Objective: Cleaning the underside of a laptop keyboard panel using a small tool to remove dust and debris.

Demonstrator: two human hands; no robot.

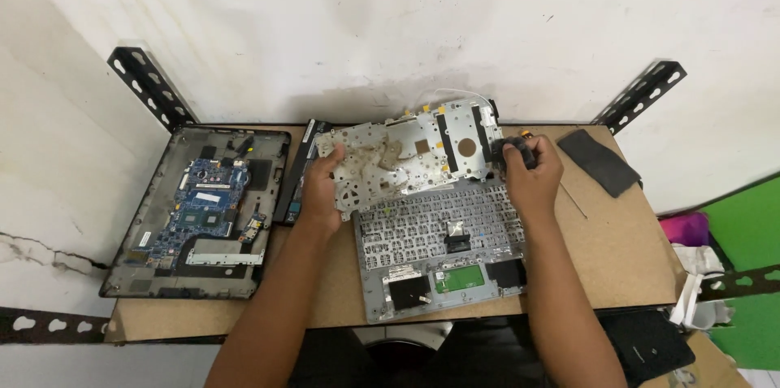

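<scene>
One stained, perforated metal plate (410,156)

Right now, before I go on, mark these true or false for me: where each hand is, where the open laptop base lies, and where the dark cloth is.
1. The left hand grips the metal plate at its left edge. True.
2. The right hand is empty. False: its fingers hold a small dark object.
3. The open laptop base lies at the table's left. True.
4. The dark cloth covers the keyboard frame. False: it lies apart, far right.
</scene>
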